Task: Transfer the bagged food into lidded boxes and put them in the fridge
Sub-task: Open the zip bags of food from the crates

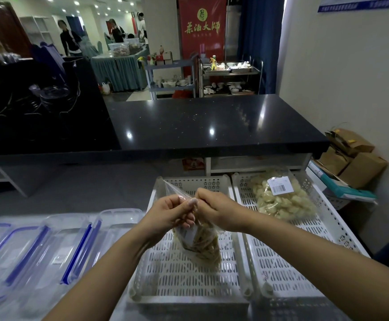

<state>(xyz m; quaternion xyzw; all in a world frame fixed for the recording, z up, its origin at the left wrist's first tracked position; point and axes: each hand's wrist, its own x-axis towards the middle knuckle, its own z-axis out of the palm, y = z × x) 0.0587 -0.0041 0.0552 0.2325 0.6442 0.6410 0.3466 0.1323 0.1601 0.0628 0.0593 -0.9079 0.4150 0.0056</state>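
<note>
A clear plastic bag of pale yellow food strips (202,246) hangs above the left white slotted tray (184,281). My left hand (165,212) and my right hand (214,209) both pinch the bag's top, close together, fingers curled on the plastic. A second bag of pale chunks (283,200) with a barcode label lies in the right white tray (293,262). Several clear boxes and lids with blue seals (56,246) lie on the counter to the left.
A raised black counter (212,121) runs across behind the trays. Brown cardboard boxes (351,163) and a teal-edged flat box (341,186) sit by the right wall. People and carts with dishes stand far back in the room.
</note>
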